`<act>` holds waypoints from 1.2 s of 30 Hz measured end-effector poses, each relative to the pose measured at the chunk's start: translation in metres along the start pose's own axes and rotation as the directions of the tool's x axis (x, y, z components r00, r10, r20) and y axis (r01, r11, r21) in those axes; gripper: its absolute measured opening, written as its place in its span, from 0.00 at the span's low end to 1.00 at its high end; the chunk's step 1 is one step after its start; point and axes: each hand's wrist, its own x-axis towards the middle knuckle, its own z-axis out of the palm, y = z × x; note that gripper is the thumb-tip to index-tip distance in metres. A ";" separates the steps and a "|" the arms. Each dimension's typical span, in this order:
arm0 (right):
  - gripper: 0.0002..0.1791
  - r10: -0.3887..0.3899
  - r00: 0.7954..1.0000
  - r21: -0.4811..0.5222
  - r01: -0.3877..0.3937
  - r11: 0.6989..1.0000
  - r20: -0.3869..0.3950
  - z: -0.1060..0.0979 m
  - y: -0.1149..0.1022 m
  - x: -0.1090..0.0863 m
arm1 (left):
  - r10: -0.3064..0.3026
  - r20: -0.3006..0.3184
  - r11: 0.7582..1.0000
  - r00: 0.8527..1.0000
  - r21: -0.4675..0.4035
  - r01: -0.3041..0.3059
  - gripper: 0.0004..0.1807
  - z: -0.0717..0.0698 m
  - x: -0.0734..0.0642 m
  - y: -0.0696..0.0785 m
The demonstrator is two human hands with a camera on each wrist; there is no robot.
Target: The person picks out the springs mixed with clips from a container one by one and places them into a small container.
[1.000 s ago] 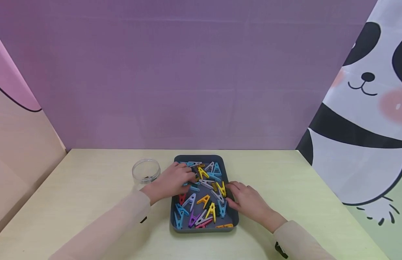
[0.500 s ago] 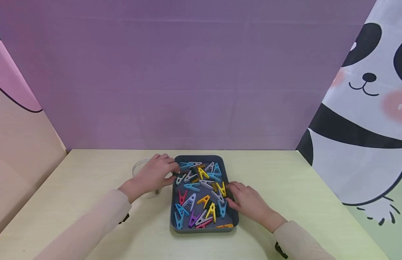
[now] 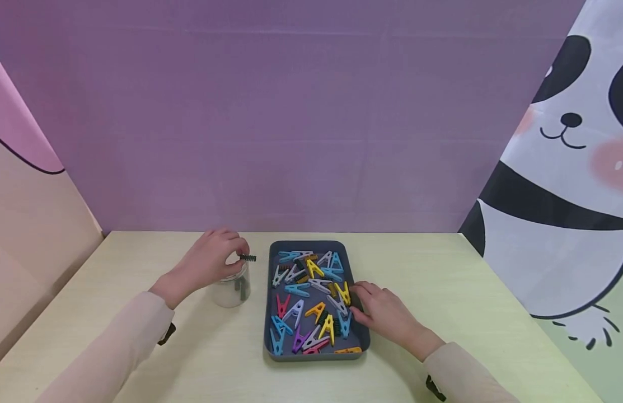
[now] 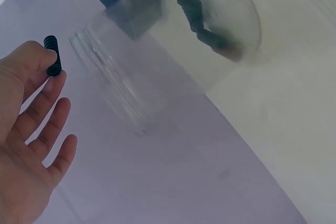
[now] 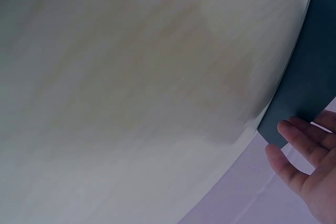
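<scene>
My left hand [image 3: 210, 260] pinches a small black spring [image 3: 248, 258] between thumb and fingertips, just above the mouth of a clear jar [image 3: 232, 291]. In the left wrist view the spring [image 4: 52, 56] is dark and ribbed, close outside the jar's rim [image 4: 107, 80]; the other fingers are loosely spread. Several dark springs [image 4: 193, 11] lie inside the jar. My right hand [image 3: 389, 316] rests its fingers against the right side of a grey tray [image 3: 316, 357]. In the right wrist view its fingers touch the tray's outer wall [image 5: 304, 72], with the thumb apart.
Several colourful clips, such as a yellow clip [image 3: 327, 327] and a red clip [image 3: 282, 305], lie scattered in the tray among dark and brown springs. The pale table [image 3: 155, 254] ends at a purple backdrop [image 3: 291, 129]. A panda print [image 3: 568, 184] hangs at the right.
My left hand has moved left from the tray to above the jar, bringing the black spring out with it. The right hand and the tray have stayed put.
</scene>
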 end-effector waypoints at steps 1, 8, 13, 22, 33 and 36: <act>0.22 0.002 1.000 0.002 -0.002 1.000 0.001 0.000 0.000 0.000 | -0.007 0.000 1.000 1.000 -0.001 0.007 0.07 0.000 -0.002 -0.002; 0.22 0.016 1.000 0.013 -0.016 1.000 0.016 0.000 -0.001 0.000 | -0.061 0.018 0.998 0.998 0.021 0.061 0.06 0.004 -0.011 -0.013; 0.23 0.016 1.000 0.009 -0.017 1.000 0.017 -0.001 -0.001 0.000 | -0.088 0.027 0.996 0.996 0.020 0.088 0.06 0.007 -0.015 -0.017; 0.23 0.003 1.000 0.009 -0.003 1.000 0.011 -0.001 -0.001 0.000 | -0.100 0.043 0.995 0.994 0.004 0.100 0.06 0.010 -0.018 -0.022; 0.23 0.017 1.000 0.012 -0.017 1.000 0.021 0.000 -0.001 0.000 | -0.094 0.080 0.995 0.992 0.021 0.093 0.06 0.015 -0.014 -0.026; 0.23 0.022 0.999 0.014 -0.023 1.000 0.024 0.000 -0.001 0.000 | -0.097 0.089 0.995 0.991 0.030 0.095 0.06 0.016 -0.013 -0.027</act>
